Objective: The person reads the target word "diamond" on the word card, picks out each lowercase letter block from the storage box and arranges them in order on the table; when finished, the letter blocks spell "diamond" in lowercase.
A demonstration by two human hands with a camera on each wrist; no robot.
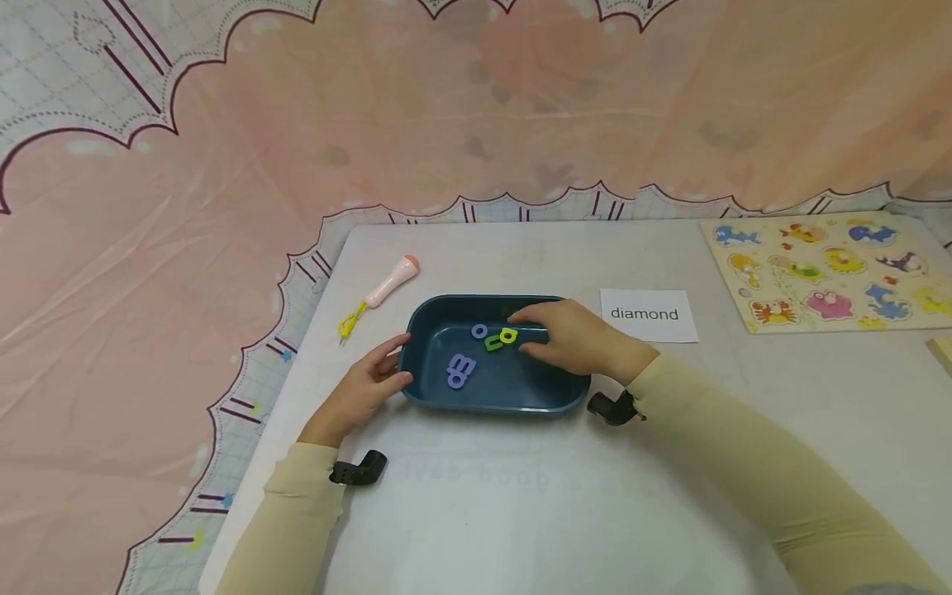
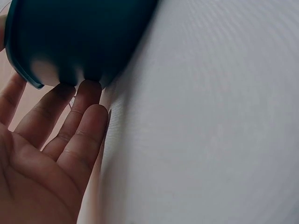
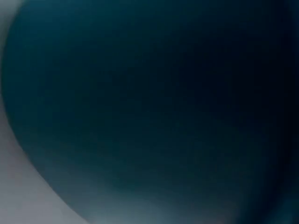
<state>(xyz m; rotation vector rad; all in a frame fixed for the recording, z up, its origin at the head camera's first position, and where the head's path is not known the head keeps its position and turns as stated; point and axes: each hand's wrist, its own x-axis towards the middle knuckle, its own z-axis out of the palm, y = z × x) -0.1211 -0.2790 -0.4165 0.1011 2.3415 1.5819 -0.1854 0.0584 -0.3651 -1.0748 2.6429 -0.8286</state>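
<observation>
A dark teal tray [image 1: 494,408] lies on the table with several plastic letters in it. In its left half are a purple m [image 1: 463,364] and a round purple letter [image 1: 455,380]. Farther back sit a purple o [image 1: 479,330], a green n [image 1: 494,343] and a yellow letter [image 1: 509,335]. My left hand [image 1: 359,395] touches the tray's left end, its fingers [image 2: 84,140] fairly straight against the outer wall. Reaching over the right end, my right hand [image 1: 568,337] has thumb and forefinger parted beside the yellow letter. The tray's dark wall [image 3: 117,116] fills most of the right wrist view, hiding that hand.
A white card [image 1: 647,330] printed "diamond" lies right of the tray. Behind and left is a pink-handled tool with a yellow end [image 1: 392,279]. A sea-animal puzzle board [image 1: 811,273] covers the back right, and a wooden edge [image 1: 943,351] shows at far right.
</observation>
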